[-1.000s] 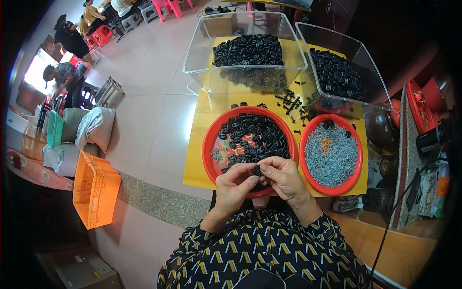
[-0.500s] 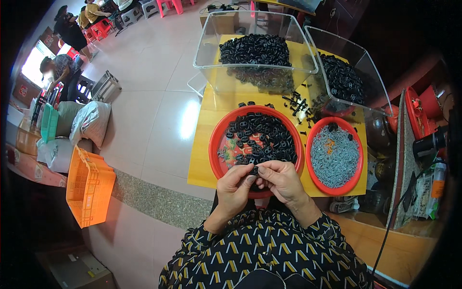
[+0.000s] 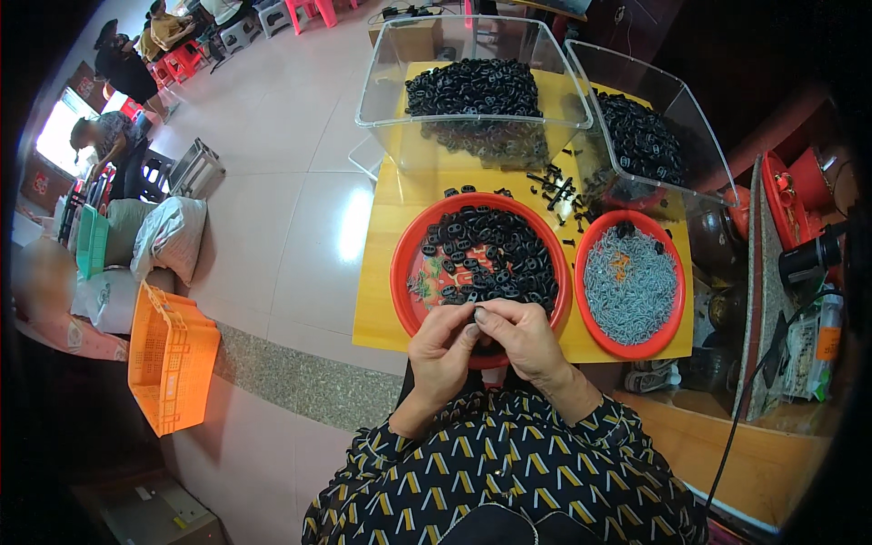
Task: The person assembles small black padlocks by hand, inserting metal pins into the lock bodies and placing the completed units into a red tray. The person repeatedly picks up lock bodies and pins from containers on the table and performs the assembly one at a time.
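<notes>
Over the near rim of a round red tray [image 3: 397,272], my left hand [image 3: 440,352] and my right hand [image 3: 530,343] meet at the fingertips. Both are closed in a pinch around a small black plastic piece, which the fingers now hide almost wholly. Many black oval pieces with two holes [image 3: 531,268] lie in the tray, heaped toward its right side. On the tray's patterned bottom, a few small silvery screws show at the left. A second red tray [image 3: 678,313], right of my hands, holds a heap of silvery screws [image 3: 627,295].
Two clear plastic bins [image 3: 472,118] [image 3: 627,177] of black pieces stand at the back of the yellow table [image 3: 377,318]. Loose black parts [image 3: 556,193] lie between bins and trays. An orange crate [image 3: 173,363] and sacks [image 3: 171,236] stand left. Other people [image 3: 113,150] are far left.
My hands stay together, and the fingertips have closed further over the black piece, which showed between them before. The whole view has shifted slightly. A blurred person appears at the left edge.
</notes>
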The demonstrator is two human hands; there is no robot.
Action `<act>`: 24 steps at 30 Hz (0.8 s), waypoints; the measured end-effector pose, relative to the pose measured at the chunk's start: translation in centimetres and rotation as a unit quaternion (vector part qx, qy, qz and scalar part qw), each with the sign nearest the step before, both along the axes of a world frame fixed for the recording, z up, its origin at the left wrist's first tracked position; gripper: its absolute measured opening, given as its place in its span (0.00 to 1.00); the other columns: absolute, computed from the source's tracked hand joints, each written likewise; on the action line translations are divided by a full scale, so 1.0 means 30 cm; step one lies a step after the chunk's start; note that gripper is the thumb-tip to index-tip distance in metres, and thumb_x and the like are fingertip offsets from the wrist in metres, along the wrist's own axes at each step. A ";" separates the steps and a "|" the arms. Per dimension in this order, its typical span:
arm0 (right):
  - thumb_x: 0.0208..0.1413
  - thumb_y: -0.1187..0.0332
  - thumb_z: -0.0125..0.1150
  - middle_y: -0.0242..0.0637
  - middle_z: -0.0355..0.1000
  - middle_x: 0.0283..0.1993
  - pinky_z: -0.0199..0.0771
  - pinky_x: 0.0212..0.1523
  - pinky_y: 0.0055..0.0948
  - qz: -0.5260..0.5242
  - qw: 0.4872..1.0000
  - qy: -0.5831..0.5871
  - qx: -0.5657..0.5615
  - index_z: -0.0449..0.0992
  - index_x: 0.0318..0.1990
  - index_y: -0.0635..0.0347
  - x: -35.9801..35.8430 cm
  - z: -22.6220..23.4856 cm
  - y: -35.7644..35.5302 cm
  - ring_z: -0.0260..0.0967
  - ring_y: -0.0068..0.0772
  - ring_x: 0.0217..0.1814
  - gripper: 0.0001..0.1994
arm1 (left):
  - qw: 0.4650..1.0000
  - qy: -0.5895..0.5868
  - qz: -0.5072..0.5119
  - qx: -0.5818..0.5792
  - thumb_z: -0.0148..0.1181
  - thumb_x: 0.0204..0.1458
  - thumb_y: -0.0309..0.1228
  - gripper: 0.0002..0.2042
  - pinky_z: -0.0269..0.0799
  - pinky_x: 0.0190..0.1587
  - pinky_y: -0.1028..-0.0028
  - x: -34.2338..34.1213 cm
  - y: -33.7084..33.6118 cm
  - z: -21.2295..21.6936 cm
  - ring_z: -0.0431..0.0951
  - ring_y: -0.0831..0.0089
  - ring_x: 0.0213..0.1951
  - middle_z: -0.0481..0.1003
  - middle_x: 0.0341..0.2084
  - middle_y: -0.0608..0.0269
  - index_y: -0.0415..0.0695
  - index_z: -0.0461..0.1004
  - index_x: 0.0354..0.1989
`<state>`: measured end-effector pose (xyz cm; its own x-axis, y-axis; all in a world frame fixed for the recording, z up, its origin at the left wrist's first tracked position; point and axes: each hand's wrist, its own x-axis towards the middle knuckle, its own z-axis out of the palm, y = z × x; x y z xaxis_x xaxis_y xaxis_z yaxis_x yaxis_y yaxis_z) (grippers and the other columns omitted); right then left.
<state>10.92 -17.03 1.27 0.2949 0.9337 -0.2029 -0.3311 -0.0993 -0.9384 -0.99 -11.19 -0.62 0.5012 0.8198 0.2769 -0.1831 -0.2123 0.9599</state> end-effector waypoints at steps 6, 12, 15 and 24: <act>0.55 0.70 0.50 0.28 0.70 0.29 0.64 0.29 0.13 -0.033 0.996 0.079 -0.014 0.73 0.38 0.67 0.010 0.011 -0.007 0.64 0.14 0.29 0.10 | 0.997 0.022 0.044 -0.065 0.55 0.45 0.17 0.08 0.67 0.34 0.79 0.004 -0.019 0.072 0.71 0.76 0.32 0.69 0.29 0.61 0.34 0.71 0.36; 0.56 0.70 0.47 0.30 0.70 0.29 0.66 0.31 0.16 -0.024 1.000 0.008 -0.012 0.72 0.37 0.67 -0.011 0.053 -0.015 0.65 0.14 0.31 0.10 | 0.996 0.060 -0.038 -0.055 0.55 0.46 0.20 0.07 0.67 0.33 0.80 -0.001 0.017 0.028 0.71 0.78 0.31 0.69 0.28 0.61 0.34 0.71 0.34; 0.56 0.70 0.45 0.30 0.70 0.29 0.67 0.31 0.18 -0.020 0.999 -0.034 -0.015 0.72 0.36 0.67 -0.014 0.057 -0.013 0.65 0.15 0.30 0.10 | 0.995 0.065 -0.023 -0.067 0.56 0.45 0.20 0.05 0.66 0.33 0.80 -0.001 0.016 0.045 0.70 0.78 0.30 0.70 0.26 0.62 0.34 0.72 0.32; 0.57 0.68 0.45 0.40 0.70 0.26 0.68 0.30 0.25 -0.036 0.979 -0.197 -0.020 0.69 0.34 0.66 -0.023 0.038 -0.008 0.69 0.25 0.29 0.10 | 0.999 0.048 0.014 0.003 0.58 0.41 0.19 0.05 0.64 0.34 0.79 -0.006 0.029 0.028 0.69 0.76 0.30 0.71 0.25 0.62 0.34 0.74 0.28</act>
<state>10.24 -17.26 2.40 0.4218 0.9016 -0.0961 0.0494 -0.1286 -0.9905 -1.18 -10.32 0.21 0.5022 0.8325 0.2341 -0.0848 -0.2219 0.9714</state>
